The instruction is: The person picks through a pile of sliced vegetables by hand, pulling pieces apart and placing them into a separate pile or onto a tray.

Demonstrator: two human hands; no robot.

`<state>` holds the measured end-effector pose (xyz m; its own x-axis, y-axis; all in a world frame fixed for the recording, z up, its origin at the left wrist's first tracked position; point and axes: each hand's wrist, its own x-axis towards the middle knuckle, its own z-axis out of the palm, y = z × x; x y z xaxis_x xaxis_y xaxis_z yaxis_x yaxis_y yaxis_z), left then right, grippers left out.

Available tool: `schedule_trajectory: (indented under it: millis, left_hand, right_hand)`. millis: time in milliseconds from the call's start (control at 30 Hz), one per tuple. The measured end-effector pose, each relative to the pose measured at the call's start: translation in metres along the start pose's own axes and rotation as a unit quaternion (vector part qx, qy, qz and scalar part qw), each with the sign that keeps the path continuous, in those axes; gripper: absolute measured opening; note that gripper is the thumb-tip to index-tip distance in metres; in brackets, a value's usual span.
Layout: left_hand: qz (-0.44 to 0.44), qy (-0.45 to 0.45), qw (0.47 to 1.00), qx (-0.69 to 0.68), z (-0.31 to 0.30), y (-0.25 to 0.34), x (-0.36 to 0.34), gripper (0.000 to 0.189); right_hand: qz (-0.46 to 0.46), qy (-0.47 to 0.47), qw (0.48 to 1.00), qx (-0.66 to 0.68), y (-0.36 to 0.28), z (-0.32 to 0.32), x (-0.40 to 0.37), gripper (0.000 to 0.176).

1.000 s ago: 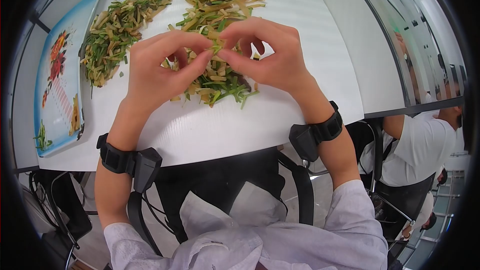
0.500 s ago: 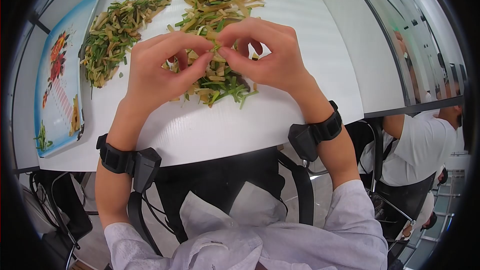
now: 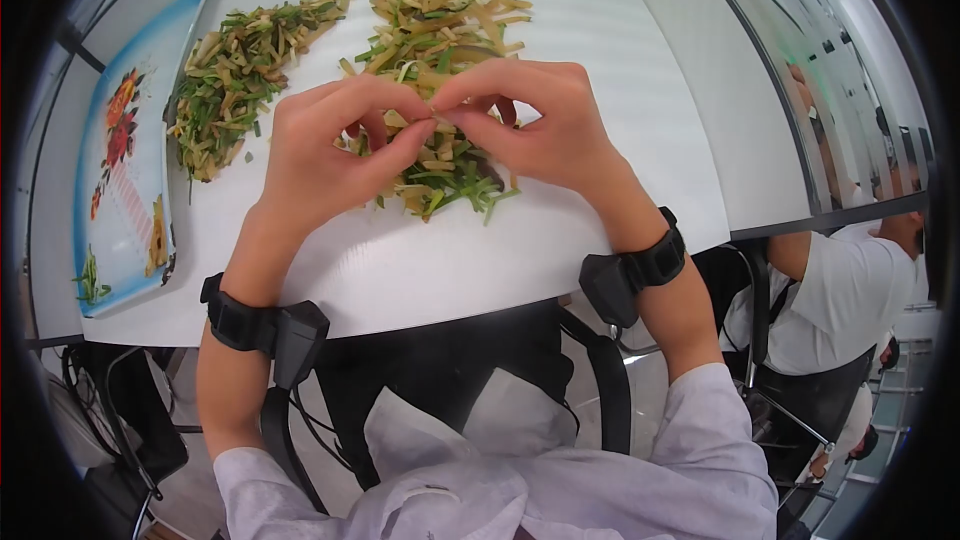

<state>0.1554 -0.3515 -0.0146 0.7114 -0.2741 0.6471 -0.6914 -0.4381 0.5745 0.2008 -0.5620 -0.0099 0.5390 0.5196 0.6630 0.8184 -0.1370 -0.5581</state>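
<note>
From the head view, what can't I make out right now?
All in the head view:
- Anything pinched between left hand and right hand: too small, covered by fingertips.
- Part of the nearer-centre pile of cut greens: hidden behind both hands.
- Floor under the table: hidden by its top.

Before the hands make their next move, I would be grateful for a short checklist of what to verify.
1. Left hand and right hand in view, fingers pinched: ok.
2. Piece held between the fingertips: cannot tell, too small to make out.
3. Left pile and right pile apart where visible: ok.
4. Green bits and yellowish bits separate on the tray: ok.
5. Every scrap inside a pile: not ok, a loose bit lies beside the left pile.
</note>
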Motion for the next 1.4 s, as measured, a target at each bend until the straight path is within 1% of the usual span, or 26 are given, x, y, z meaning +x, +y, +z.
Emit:
schedule_trajectory:
  millis: [33,133,167,200,267,300,367,433,500,567,600,633,667,733,767,833,867,900,933,1000,1067,1167,1200,1267,1333,1400]
  left_hand:
    - [0.003,0.009,1.000,-0.004,0.000,0.000,0.000,0.013]
    - [-0.011,0.021,0.999,0.028,-0.006,-0.001,0.000,0.018]
    - [-0.010,0.020,0.999,0.046,-0.014,-0.001,-0.004,0.018]
    - [0.013,0.037,0.992,0.122,-0.021,0.000,-0.007,0.020]
    - [0.045,0.074,0.961,0.263,-0.045,0.014,-0.013,0.022]
    - [0.055,0.086,0.941,0.323,-0.067,0.020,-0.026,0.022]
    - [0.021,0.092,0.906,0.413,-0.118,0.024,-0.057,0.025]
    - [-0.097,0.093,0.873,0.469,-0.178,0.022,-0.096,0.024]
    - [-0.211,0.058,0.809,0.545,-0.234,0.022,-0.131,0.016]
    - [-0.221,-0.003,0.746,0.629,-0.297,0.013,-0.178,0.015]
    - [-0.264,-0.006,0.732,0.628,-0.311,0.020,-0.187,0.014]
    - [-0.269,-0.007,0.733,0.624,-0.317,0.028,-0.189,0.013]
    - [-0.265,0.025,0.734,0.625,-0.313,0.032,-0.185,0.012]
    - [-0.298,0.047,0.775,0.555,-0.291,0.037,-0.162,0.011]
    - [-0.268,0.041,0.806,0.526,-0.278,0.032,-0.151,0.011]
    - [-0.250,0.029,0.865,0.433,-0.212,0.043,-0.101,0.012]
    - [-0.205,0.003,0.895,0.397,-0.187,0.038,-0.083,0.016]
    - [-0.207,-0.017,0.921,0.331,-0.153,0.044,-0.058,0.012]
    - [-0.180,-0.029,0.935,0.305,-0.124,0.041,-0.038,0.010]
    - [-0.182,-0.049,0.961,0.202,-0.078,0.026,0.000,0.011]
    - [-0.150,-0.061,0.974,0.158,-0.043,0.011,0.033,0.013]
    - [-0.177,-0.009,0.984,0.011,-0.010,-0.017,0.045,0.018]
    - [-0.182,-0.012,0.983,0.004,-0.009,-0.024,0.041,0.018]
    - [-0.099,-0.013,0.993,0.055,-0.011,-0.034,0.028,0.017]
    - [-0.122,-0.042,0.990,0.049,-0.018,-0.037,0.019,0.014]
    - [-0.110,-0.063,0.988,0.089,-0.018,-0.037,0.019,0.014]
  right_hand:
    - [0.039,-0.016,0.999,0.006,-0.004,-0.003,0.000,0.016]
    - [0.044,0.042,0.998,0.023,0.015,0.003,-0.001,0.022]
    - [0.071,0.029,0.997,-0.019,0.022,-0.001,-0.002,0.019]
    - [0.056,0.033,0.998,-0.009,0.027,-0.004,-0.003,0.019]
    - [0.109,0.036,0.993,-0.001,0.031,-0.010,-0.002,0.017]
    - [0.101,0.045,0.994,0.006,0.029,-0.012,0.000,0.017]
    - [0.131,0.059,0.989,0.023,0.022,-0.012,0.000,0.014]
    - [0.127,0.059,0.990,0.025,0.025,-0.011,-0.001,0.013]
    - [0.128,0.046,0.991,0.019,0.027,-0.012,-0.001,0.010]
    - [0.118,0.058,0.991,0.011,0.027,-0.012,-0.001,0.009]
    - [0.111,0.061,0.992,-0.005,0.028,-0.013,-0.002,0.009]
    - [0.100,0.068,0.992,-0.022,0.030,-0.014,-0.002,0.009]
    - [0.116,0.066,0.991,-0.027,0.031,-0.014,-0.002,0.011]
    - [0.121,0.071,0.989,-0.042,0.035,-0.013,-0.003,0.013]
    - [0.123,0.071,0.988,-0.051,0.034,-0.014,-0.004,0.013]
    - [0.152,0.057,0.986,-0.032,0.034,-0.014,-0.003,0.014]
    - [0.151,0.056,0.986,-0.037,0.034,-0.014,-0.003,0.014]
    - [0.139,0.061,0.988,-0.037,0.034,-0.014,-0.003,0.012]
    - [0.127,0.065,0.989,-0.037,0.034,-0.014,-0.003,0.010]
    - [0.139,0.059,0.988,-0.025,0.031,-0.016,-0.003,0.009]
    - [0.163,0.045,0.986,-0.009,0.026,-0.020,-0.002,0.007]
    - [0.150,0.028,0.988,-0.027,0.028,-0.021,-0.003,0.005]
    - [0.152,0.027,0.988,-0.030,0.029,-0.021,-0.003,0.005]
    - [0.168,0.004,0.985,-0.039,0.028,-0.023,0.002,0.008]
    - [0.180,-0.019,0.983,-0.041,0.029,-0.017,0.001,0.012]
    - [0.153,-0.051,0.986,-0.050,0.030,-0.013,0.003,0.015]
